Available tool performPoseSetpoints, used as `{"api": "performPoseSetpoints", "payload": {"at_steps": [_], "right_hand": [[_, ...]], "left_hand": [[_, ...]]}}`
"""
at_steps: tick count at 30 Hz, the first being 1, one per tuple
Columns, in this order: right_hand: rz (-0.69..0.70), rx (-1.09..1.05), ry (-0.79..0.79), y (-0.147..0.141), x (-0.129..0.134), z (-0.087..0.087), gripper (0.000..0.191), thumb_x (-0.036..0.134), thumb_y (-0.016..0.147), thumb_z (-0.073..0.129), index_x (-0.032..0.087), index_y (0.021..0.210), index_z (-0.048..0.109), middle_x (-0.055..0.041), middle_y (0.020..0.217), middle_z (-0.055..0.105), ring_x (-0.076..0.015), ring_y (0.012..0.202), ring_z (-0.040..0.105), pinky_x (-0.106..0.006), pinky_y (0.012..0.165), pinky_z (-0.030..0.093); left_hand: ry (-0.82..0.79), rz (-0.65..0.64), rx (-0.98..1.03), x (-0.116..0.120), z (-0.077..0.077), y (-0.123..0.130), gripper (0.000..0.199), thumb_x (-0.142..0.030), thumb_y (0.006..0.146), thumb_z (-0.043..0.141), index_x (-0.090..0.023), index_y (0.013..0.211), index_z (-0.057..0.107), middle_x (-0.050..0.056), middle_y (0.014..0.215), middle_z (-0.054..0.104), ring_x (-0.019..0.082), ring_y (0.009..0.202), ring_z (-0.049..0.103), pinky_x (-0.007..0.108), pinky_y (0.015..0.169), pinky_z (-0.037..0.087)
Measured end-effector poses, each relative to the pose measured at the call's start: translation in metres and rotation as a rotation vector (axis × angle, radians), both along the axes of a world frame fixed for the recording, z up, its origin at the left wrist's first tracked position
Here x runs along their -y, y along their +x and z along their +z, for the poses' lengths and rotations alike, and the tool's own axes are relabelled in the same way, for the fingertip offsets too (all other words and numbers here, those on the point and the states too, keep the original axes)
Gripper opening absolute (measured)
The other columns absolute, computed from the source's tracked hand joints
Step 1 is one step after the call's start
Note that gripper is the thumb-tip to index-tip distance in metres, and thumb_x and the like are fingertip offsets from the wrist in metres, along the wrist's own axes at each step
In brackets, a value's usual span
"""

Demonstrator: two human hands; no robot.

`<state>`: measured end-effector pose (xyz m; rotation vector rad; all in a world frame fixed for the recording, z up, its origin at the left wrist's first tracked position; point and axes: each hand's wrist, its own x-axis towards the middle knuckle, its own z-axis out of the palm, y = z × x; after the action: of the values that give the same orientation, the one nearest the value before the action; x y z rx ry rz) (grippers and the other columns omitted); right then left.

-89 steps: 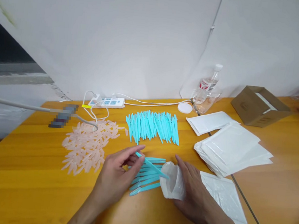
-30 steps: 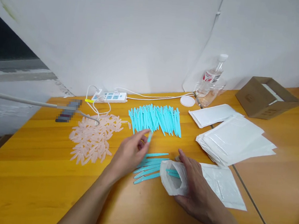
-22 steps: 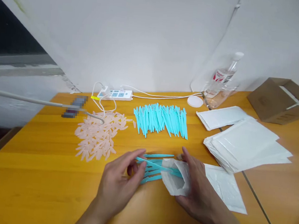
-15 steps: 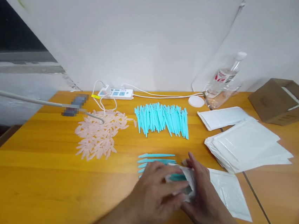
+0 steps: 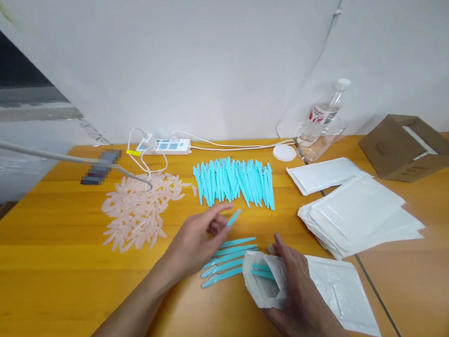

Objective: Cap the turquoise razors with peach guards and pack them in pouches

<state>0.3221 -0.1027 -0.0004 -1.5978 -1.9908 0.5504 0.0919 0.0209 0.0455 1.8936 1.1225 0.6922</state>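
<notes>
Seen from above, a left hand (image 5: 197, 239) pinched one slim turquoise tool (image 5: 234, 217) between thumb and fingers. The right hand (image 5: 298, 284) gripped a white padded envelope (image 5: 253, 288), its mouth open toward the left hand, with turquoise pieces (image 5: 263, 271) inside. Between the hands, a short row of matching tools (image 5: 223, 276) lay on the wooden worktop (image 5: 58, 285); behind it was a larger turquoise pile (image 5: 234, 182), with pale pink pieces (image 5: 137, 210) to the left.

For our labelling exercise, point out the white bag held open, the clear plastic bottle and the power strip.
White bag (image 5: 252, 284) held open, head view: near wall, by its mouth.
Clear plastic bottle (image 5: 320, 114), head view: its label.
Power strip (image 5: 169, 146), head view: its socketed top.
</notes>
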Motion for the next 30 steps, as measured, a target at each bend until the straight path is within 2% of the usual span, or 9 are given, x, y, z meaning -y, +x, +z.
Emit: {"api": "performPoseSetpoints", "payload": {"at_steps": [4, 9, 13, 16, 18, 21, 23, 26, 30], "right_hand": [[0.003, 0.003, 0.004, -0.002, -0.004, 0.0, 0.11, 0.015, 0.067, 0.062, 0.021, 0.16, 0.004, -0.016, 0.136, 0.05, -0.0366, 0.123, 0.05, -0.057, 0.104, 0.044], [0.03, -0.011, 0.004, -0.006, -0.007, 0.001, 0.11, 0.015, 0.07, 0.062, 0.021, 0.161, 0.001, -0.0166, 0.136, 0.048, -0.0364, 0.124, 0.049, -0.059, 0.105, 0.042], [0.016, -0.043, -0.016, -0.007, -0.004, 0.001, 0.111, 0.013, 0.068, 0.061, 0.022, 0.161, 0.002, -0.016, 0.139, 0.045, -0.0362, 0.126, 0.046, -0.059, 0.106, 0.042], [-0.009, -0.087, -0.004, -0.007, -0.001, 0.002, 0.108, 0.012, 0.07, 0.06, 0.024, 0.161, 0.002, -0.015, 0.138, 0.046, -0.0347, 0.125, 0.048, -0.056, 0.104, 0.045], [-0.019, -0.098, 0.005, -0.006, 0.001, 0.001, 0.106, 0.013, 0.073, 0.059, 0.025, 0.161, 0.001, -0.0144, 0.137, 0.047, -0.0337, 0.124, 0.049, -0.054, 0.103, 0.045], [-0.011, -0.069, 0.005, -0.005, 0.003, -0.001, 0.107, 0.013, 0.071, 0.06, 0.025, 0.161, 0.003, -0.0142, 0.137, 0.047, -0.0346, 0.123, 0.048, -0.055, 0.104, 0.044], [0.004, -0.043, 0.014, -0.004, 0.002, -0.002, 0.109, 0.013, 0.068, 0.061, 0.023, 0.16, 0.004, -0.0148, 0.137, 0.046, -0.0359, 0.124, 0.048, -0.057, 0.105, 0.042], [0.022, -0.028, 0.026, -0.005, 0.0, -0.002, 0.11, 0.014, 0.067, 0.062, 0.021, 0.16, 0.003, -0.0154, 0.135, 0.047, -0.0362, 0.124, 0.048, -0.058, 0.106, 0.04], [0.017, -0.026, 0.016, -0.006, -0.002, 0.001, 0.11, 0.013, 0.068, 0.061, 0.021, 0.16, 0.001, -0.0157, 0.134, 0.047, -0.0358, 0.124, 0.047, -0.059, 0.108, 0.037]], "left_hand": [[-0.178, 0.257, 0.437, 0.039, 0.02, -0.019, 0.041, -0.026, 0.091, 0.067, -0.027, 0.131, 0.056, 0.002, 0.097, 0.07, 0.014, 0.072, 0.073, 0.028, 0.069, 0.063], [-0.295, 0.386, 0.643, 0.068, 0.002, -0.003, 0.047, -0.032, 0.089, 0.072, -0.027, 0.13, 0.051, 0.002, 0.095, 0.074, 0.016, 0.066, 0.075, 0.031, 0.063, 0.065], [-0.197, 0.36, 0.519, 0.084, -0.023, 0.02, 0.025, -0.031, 0.097, 0.061, -0.025, 0.121, 0.059, 0.004, 0.093, 0.076, 0.017, 0.077, 0.074, 0.032, 0.072, 0.063], [0.04, 0.126, 0.216, 0.092, -0.03, 0.029, 0.019, -0.026, 0.098, 0.057, -0.028, 0.11, 0.072, 0.008, 0.109, 0.075, 0.021, 0.097, 0.069, 0.04, 0.089, 0.057], [0.165, 0.0, 0.07, 0.086, -0.03, 0.027, 0.02, -0.028, 0.095, 0.063, -0.03, 0.11, 0.075, 0.009, 0.117, 0.072, 0.024, 0.105, 0.065, 0.043, 0.093, 0.053], [0.212, 0.054, -0.034, 0.058, -0.028, 0.019, 0.027, -0.032, 0.096, 0.061, -0.028, 0.119, 0.073, 0.009, 0.109, 0.071, 0.022, 0.101, 0.064, 0.037, 0.088, 0.053], [0.225, 0.052, -0.196, 0.031, -0.03, 0.016, 0.022, -0.031, 0.096, 0.06, -0.027, 0.112, 0.076, 0.007, 0.103, 0.071, 0.021, 0.097, 0.064, 0.037, 0.087, 0.05], [0.245, -0.09, -0.431, -0.003, -0.036, 0.018, 0.012, -0.031, 0.087, 0.07, -0.025, 0.093, 0.079, 0.006, 0.098, 0.071, 0.023, 0.095, 0.062, 0.037, 0.085, 0.048], [0.187, -0.113, -0.45, -0.019, -0.031, 0.018, 0.011, -0.019, 0.087, 0.065, -0.02, 0.085, 0.076, 0.005, 0.089, 0.071, 0.021, 0.089, 0.063, 0.035, 0.081, 0.049]]}}
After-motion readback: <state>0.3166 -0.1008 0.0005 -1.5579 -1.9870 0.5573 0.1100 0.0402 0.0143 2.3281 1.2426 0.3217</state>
